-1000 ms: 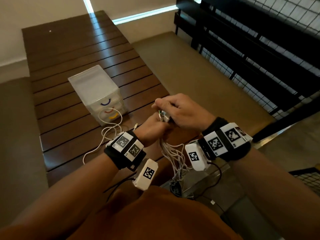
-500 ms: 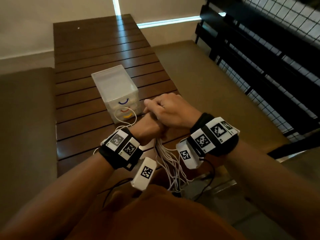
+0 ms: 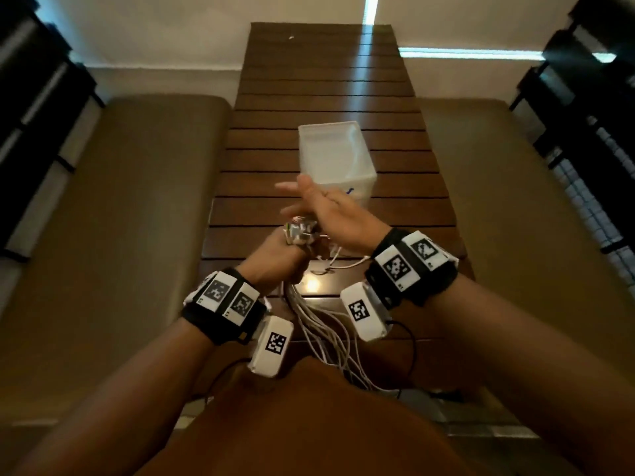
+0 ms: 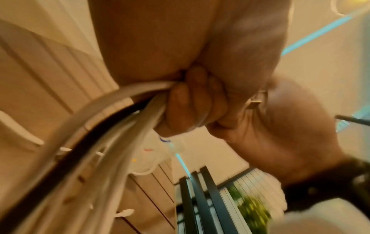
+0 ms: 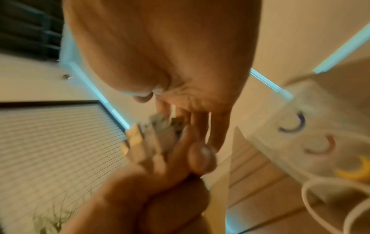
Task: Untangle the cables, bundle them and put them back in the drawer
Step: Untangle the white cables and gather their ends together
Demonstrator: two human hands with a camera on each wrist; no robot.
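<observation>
My left hand [image 3: 281,252] grips a bunch of white cables [image 3: 323,334] in a fist, their plugs [image 3: 299,232] sticking up above it and their lengths hanging down toward my lap. In the left wrist view the fingers [image 4: 188,107] curl round the white cables [image 4: 124,142] and one black cable [image 4: 66,159]. My right hand [image 3: 326,211] hovers just above the plugs with fingers spread and straight, holding nothing. Behind the hands, the small white drawer unit [image 3: 335,159] stands on the slatted wooden table [image 3: 326,80]. One white cable [image 3: 338,264] lies looped on the table by the drawers.
Padded brown benches [image 3: 120,218] run along both sides of the table. Black metal railings [image 3: 584,115] stand at the far right and far left. The drawer unit shows blue, red and yellow handles [image 5: 292,125] in the right wrist view.
My right hand has let go of the plugs and opened its fingers above them. The left fist still holds the bunch. My head has turned, so the table now runs straight ahead.
</observation>
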